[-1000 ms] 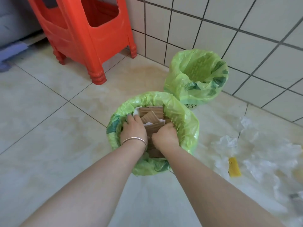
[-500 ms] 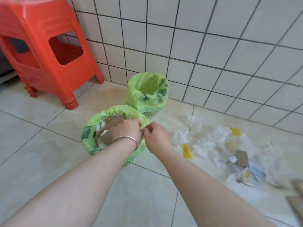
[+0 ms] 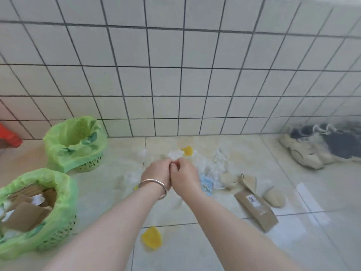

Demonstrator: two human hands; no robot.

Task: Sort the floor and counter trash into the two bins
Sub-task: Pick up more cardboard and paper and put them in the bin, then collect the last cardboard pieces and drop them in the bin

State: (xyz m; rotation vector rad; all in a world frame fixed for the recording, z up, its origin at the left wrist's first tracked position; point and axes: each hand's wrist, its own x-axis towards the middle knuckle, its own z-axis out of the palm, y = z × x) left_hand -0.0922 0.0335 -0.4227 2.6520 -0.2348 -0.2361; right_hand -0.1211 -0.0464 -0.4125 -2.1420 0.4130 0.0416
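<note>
You are holding both hands together above the scattered trash, the left hand (image 3: 156, 174) with its bracelet (image 3: 154, 187) pressed knuckle to knuckle against the right hand (image 3: 184, 176), fingers curled in. Whether they are pinching anything I cannot tell; the fingertips are hiding whatever might be between them.

Taking the near bin (image 3: 64, 194) as the landmark: it is sitting to the left of your hands, already holding cardboard pieces (image 3: 23, 216). The far bin (image 3: 58, 145) is standing just behind it against the tiled wall (image 3: 175, 75), looking empty. To the right of the near bin, well apart from it, the clear plastic scraps (image 3: 216, 163), a flat brown envelope (image 3: 256, 211) and crumpled tan paper (image 3: 248, 181) are lying on the floor (image 3: 195, 251). A yellow scrap (image 3: 151, 238) is lying closest to you, another yellow scrap (image 3: 187, 150) beyond your hands.

The risks, as I judge them: the plastic film is thin and pale against pale tile, so you are likely missing pieces or dropping some on the way across. Paper and film are lying mixed, so one grab could be carrying both into the wrong bin. The near bin is filling up, so pushed-in cardboard may spring back out.
</note>
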